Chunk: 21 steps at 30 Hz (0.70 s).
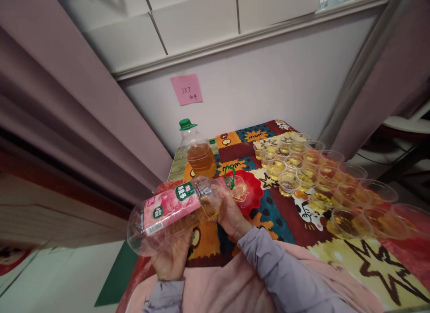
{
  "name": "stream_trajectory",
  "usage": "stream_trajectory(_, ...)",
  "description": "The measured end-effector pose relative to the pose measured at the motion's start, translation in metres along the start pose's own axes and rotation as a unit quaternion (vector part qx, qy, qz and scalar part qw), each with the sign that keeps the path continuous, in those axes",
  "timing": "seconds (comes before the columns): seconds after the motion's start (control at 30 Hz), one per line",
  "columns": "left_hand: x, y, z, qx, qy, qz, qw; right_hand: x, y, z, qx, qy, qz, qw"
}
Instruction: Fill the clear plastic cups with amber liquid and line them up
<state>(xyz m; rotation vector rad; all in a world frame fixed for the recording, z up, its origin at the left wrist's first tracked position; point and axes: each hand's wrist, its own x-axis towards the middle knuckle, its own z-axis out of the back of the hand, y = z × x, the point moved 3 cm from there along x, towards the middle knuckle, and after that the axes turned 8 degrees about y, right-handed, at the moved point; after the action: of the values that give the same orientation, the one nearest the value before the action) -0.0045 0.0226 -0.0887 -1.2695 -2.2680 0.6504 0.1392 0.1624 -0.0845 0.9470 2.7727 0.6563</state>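
My left hand (171, 257) grips the underside of a clear plastic bottle (168, 210) with a pink label, tipped on its side, neck pointing right. Only a little amber liquid is left inside near the neck. My right hand (231, 214) is curled around the bottle's neck end, above a clear cup (237, 187) on the colourful tablecloth (369, 259). A green cap ring (230, 176) hangs by the mouth. Behind stands a second bottle (198, 151) with a green cap, partly full of amber drink.
Several clear plastic cups (312, 174) holding amber liquid stand in rows across the right of the table. A pink sticky note (187, 89) is on the white wall. Grey curtains hang at left and right. A chair (406, 124) is at far right.
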Motion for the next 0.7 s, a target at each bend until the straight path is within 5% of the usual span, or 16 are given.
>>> stream_trajectory(0.17, 0.0002, 0.0006, 0.0023, 0.012, 0.027, 0.003, 1.000, -0.0001, 0.0002, -0.0006, 0.004, -0.002, -0.001, 1.000)
stream_trajectory(0.47, -0.0008, 0.0046, 0.0055, -0.123, 0.142, 0.003, 0.982, 0.0010, -0.0001, 0.0009, 0.002, 0.016, 0.002, 1.000)
stream_trajectory(0.7, 0.0006, 0.0031, 0.0005, -0.141, 0.164, 0.009, 0.976, -0.0008, 0.0020, -0.0013, -0.013, 0.020, 0.003, 1.000)
